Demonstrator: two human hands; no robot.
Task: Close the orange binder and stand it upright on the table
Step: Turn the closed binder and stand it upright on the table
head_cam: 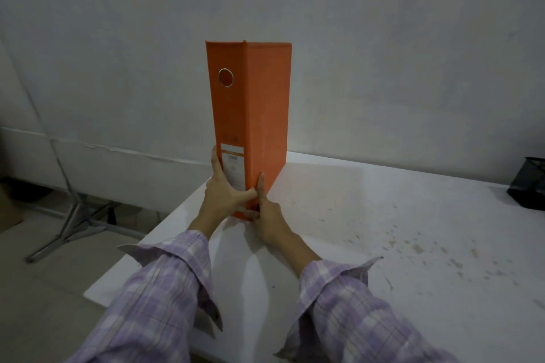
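The orange binder stands upright and closed on the white table, near its far left corner, spine toward me with a metal ring hole and a white label. My left hand wraps the lower left of the spine, thumb across its front. My right hand holds the bottom right edge of the spine, forefinger pointing up along the cover. Both sleeves are lilac plaid.
A black mesh container sits at the table's far right edge. A metal stand's legs spread on the floor left of the table. A white wall rises right behind the binder. The tabletop on the right is speckled with stains.
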